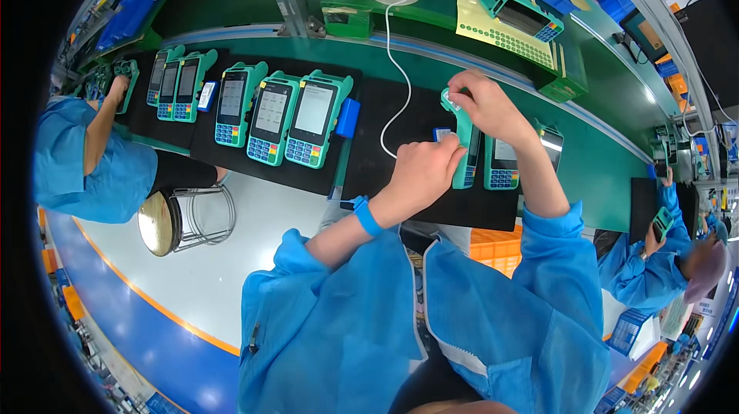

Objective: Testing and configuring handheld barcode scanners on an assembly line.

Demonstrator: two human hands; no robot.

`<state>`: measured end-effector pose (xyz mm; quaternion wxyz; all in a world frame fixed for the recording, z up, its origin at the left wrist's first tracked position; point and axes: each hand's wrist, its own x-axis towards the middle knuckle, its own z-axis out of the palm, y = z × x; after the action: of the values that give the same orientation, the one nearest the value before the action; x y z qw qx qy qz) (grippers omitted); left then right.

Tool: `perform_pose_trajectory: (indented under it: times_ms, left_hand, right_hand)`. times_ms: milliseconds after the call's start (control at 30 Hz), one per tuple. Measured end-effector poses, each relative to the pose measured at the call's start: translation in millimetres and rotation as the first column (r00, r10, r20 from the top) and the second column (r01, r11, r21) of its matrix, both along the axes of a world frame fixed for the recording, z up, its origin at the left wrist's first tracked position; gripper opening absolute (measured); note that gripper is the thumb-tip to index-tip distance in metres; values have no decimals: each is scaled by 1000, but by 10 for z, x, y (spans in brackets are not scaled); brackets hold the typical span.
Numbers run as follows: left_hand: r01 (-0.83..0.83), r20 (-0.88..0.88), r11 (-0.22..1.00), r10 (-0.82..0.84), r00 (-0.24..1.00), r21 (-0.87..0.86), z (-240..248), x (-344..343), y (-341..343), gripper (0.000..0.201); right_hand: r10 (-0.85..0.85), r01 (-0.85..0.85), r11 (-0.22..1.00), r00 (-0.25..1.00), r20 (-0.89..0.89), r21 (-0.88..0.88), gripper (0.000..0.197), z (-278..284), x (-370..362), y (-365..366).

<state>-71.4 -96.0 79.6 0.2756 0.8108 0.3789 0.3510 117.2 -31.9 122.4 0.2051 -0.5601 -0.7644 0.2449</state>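
Note:
A green handheld payment terminal (466,167) stands tilted on the black mat between my hands, its side toward me and its screen mostly hidden. My left hand (422,171), with a blue band at the wrist, is closed with thumb and fingers against the terminal's left edge. At the terminal's top end, my right hand (491,112) has its fingertips pinched together by a small whitish patch. What those fingertips hold, if anything, is too small to make out. Just right of it, partly behind my right forearm, lies another terminal (503,171) with its screen lit.
Several terminals (268,118) lie on black mats to the left, one beside a blue block (348,118). A white cable (389,52) hangs from the green shelf (346,23). A co-worker (100,152) sits at far left by a stool (160,222); another person (654,268) holds a terminal at right.

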Motion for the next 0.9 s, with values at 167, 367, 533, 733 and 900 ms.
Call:
perform_pose_trajectory:
  times_ms: [167, 367, 533, 733, 900]
  left_hand:
    - [-14, -51, 1000, 15, 999, 28, 14, 40, -14, 21]
    - [0, -65, 1000, -2, 998, -22, 11, 1, 32, 21]
    - [120, 58, 942, -107, 993, -315, -208, -338, 152, 23]
    - [132, 103, 905, -98, 990, -405, -364, -460, 194, 23]
    - [121, 99, 908, -89, 991, -402, -351, -443, 234, 23]
  right_hand:
    - [-86, 79, 996, 985, 152, 50, 12, -47, -160, -26]
    - [-212, 207, 977, 973, 94, 57, 28, 10, -207, -51]
    - [-330, 375, 906, 916, -229, 196, 71, -193, -182, -410]
    - [-330, 380, 907, 910, -250, 184, 105, -588, -591, -1132]
    - [-400, 435, 871, 898, -185, 228, 104, -636, -677, -1142]
